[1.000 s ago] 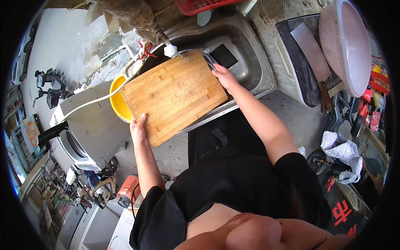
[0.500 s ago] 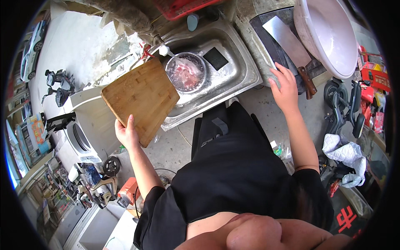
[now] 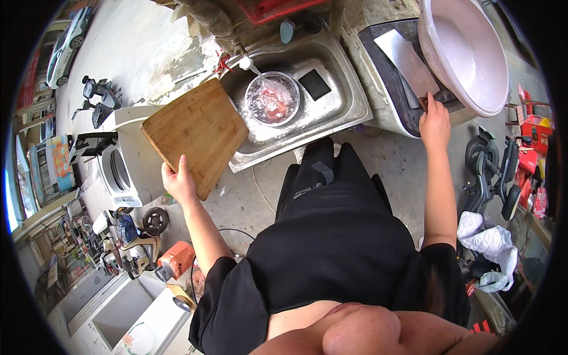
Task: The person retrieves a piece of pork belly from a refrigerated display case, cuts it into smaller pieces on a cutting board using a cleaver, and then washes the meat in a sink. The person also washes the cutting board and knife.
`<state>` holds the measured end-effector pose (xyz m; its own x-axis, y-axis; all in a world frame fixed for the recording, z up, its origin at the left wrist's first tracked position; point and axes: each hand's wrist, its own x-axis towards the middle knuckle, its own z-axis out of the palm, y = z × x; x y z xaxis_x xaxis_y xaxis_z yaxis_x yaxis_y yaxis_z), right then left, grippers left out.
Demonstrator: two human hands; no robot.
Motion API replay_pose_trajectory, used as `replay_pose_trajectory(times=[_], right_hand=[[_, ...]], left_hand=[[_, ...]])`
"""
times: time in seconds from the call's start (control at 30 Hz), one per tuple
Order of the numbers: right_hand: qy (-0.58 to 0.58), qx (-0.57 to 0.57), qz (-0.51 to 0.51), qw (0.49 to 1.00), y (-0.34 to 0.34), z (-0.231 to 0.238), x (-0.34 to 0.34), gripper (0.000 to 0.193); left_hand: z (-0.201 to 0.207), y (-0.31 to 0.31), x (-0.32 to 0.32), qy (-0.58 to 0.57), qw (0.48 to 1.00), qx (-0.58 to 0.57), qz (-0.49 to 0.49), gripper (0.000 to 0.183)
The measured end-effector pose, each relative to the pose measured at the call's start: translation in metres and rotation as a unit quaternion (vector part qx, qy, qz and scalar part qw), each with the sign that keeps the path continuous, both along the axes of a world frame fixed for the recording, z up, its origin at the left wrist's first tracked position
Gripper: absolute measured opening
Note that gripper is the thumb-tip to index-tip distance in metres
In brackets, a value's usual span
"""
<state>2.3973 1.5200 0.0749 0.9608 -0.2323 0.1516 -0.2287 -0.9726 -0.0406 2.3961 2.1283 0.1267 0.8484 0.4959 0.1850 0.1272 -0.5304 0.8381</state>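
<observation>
My left hand [image 3: 181,180] grips the lower edge of a wooden cutting board [image 3: 198,133], held up tilted by the sink's left side. At the right, my right hand [image 3: 435,123] is closed round the handle of a cleaver [image 3: 408,64]; its wide blade lies over a dark surface, and the fingers cover most of the handle. In the metal sink [image 3: 337,115] stands a round bowl [image 3: 247,105] with pinkish-red meat [image 3: 273,99] in water. Water runs into it from a white-tipped tap [image 3: 246,63]. Beside the bowl lies a dark rectangular pad [image 3: 315,84].
A large whitish basin [image 3: 473,53] leans beside the cleaver on the dark-topped stand [image 3: 373,35]. Behind the sink is a red basket [image 3: 278,9]. A white washing machine [image 3: 139,160] stands left of the board. A scooter [image 3: 488,160] is at the right.
My right hand has moved from beside the stand, fingers spread, onto the cleaver's handle and closed round it. My left hand still holds the board. The whole view has shifted slightly.
</observation>
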Motion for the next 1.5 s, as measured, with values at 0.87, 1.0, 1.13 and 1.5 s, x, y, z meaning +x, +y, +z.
replay_pose_trajectory(times=[0.87, 1.0, 1.13, 1.5], right_hand=[[0.196, 0.098, 0.267, 0.938, 0.275, -0.147, 0.124, 0.055], [0.207, 0.060, 0.282, 0.935, 0.305, -0.173, 0.156, 0.054], [0.191, 0.029, 0.328, 0.925, 0.317, -0.172, 0.180, 0.055], [0.162, 0.007, 0.447, 0.880, 0.325, -0.180, 0.211, 0.046]], left_hand=[[-0.026, 0.044, -0.070, 0.000, 0.988, -0.124, 0.092, 0.020], [-0.022, 0.052, -0.074, 0.015, 0.983, -0.145, 0.113, 0.022], [-0.021, 0.064, -0.072, 0.020, 0.981, -0.155, 0.113, 0.023], [0.002, 0.063, -0.034, 0.006, 0.987, -0.142, 0.073, 0.020]])
